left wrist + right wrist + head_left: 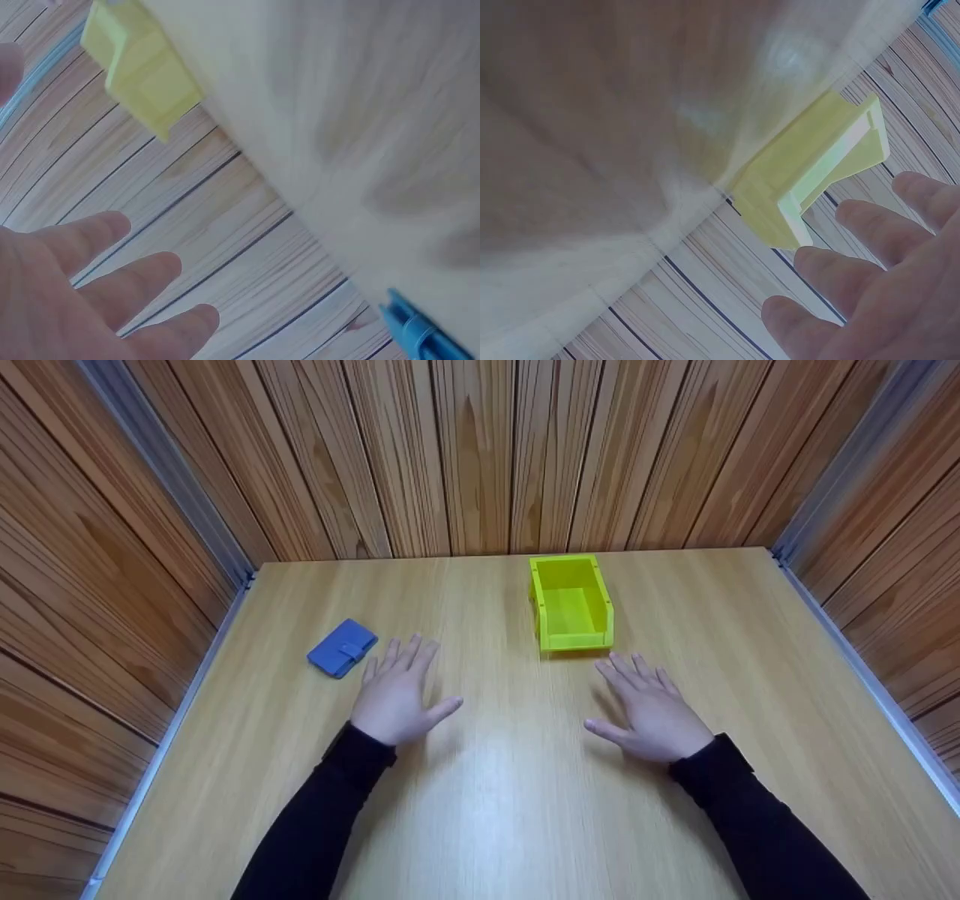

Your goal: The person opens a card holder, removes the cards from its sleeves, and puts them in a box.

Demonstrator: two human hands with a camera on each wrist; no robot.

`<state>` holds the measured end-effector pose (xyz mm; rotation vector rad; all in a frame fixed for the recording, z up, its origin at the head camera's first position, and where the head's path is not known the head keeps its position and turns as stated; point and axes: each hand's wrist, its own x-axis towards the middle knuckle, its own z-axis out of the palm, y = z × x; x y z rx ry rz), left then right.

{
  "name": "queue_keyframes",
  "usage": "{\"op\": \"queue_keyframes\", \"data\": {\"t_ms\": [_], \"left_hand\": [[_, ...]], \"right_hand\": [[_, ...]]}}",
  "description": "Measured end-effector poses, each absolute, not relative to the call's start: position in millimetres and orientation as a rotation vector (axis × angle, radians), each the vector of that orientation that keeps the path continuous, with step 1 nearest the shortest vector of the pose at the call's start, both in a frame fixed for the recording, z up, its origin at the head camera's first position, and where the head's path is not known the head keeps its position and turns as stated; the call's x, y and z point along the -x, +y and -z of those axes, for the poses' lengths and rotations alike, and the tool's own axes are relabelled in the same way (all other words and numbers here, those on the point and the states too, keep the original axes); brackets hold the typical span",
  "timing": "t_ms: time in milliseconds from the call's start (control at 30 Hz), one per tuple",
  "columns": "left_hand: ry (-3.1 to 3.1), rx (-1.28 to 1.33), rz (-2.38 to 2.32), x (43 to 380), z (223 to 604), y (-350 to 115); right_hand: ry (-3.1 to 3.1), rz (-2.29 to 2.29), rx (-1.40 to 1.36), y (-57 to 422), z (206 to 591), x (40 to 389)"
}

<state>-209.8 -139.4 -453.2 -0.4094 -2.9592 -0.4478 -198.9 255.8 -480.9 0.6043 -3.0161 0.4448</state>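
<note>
A blue snap-strap wallet or small notebook (pixel 342 648) lies flat at the left of the table; which of the two I cannot tell. My left hand (pixel 397 696) is just right of it, fingers spread and straight, holding nothing. Farther back and right of centre stands a yellow-green open-fronted plastic bin (pixel 576 642); its visible inside holds nothing. Just in front of the bin's near right corner is my right hand (pixel 652 712), palm down with its fingers extended and no object in it. In the right wrist view the bin (pixel 795 161) appears beyond the fingertips.
The light wood table (pixel 480 795) meets a wood-plank wall (pixel 480 457) at the back. Plank panels also stand to the left (pixel 82 547) and right (pixel 907 555), with grey metal rails (pixel 161 769) along the table's sides.
</note>
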Motion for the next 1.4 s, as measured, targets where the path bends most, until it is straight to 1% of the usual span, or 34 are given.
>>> {"op": "queue_keyframes", "data": {"t_ms": [200,333,433,600,733,833,1100,1300,1400], "left_hand": [[-2.889,0.323,0.533,221.3,426.9,-162.6],[-2.888,0.236,0.627,238.1,414.7,-187.1],[-2.909,0.157,0.690,254.7,413.1,-207.2],[-3.025,-0.009,0.787,276.2,419.5,-240.0],[-3.158,-0.121,0.808,285.0,429.8,-259.7],[-3.247,-0.159,0.771,289.9,439.6,-268.9],[-3.317,-0.191,0.709,302.6,460.1,-270.7],[-3.262,-0.329,0.706,304.3,467.6,-266.7],[-3.228,-0.351,0.764,304.9,469.5,-265.7]], "right_hand": [[-3.029,-0.460,-0.598,256.8,481.6,199.2],[-3.028,-0.452,-0.596,257.1,481.7,199.9],[-3.019,-0.456,-0.603,257.0,482.1,200.4],[-3.020,-0.454,-0.601,256.2,484.3,200.3],[-3.016,-0.450,-0.609,256.0,485.8,200.5],[-3.020,-0.449,-0.617,256.2,485.9,200.6],[-3.024,-0.448,-0.601,255.5,484.8,200.0],[-3.025,-0.468,-0.607,254.6,484.8,199.3],[-3.019,-0.480,-0.609,255.0,484.9,199.0]]}}
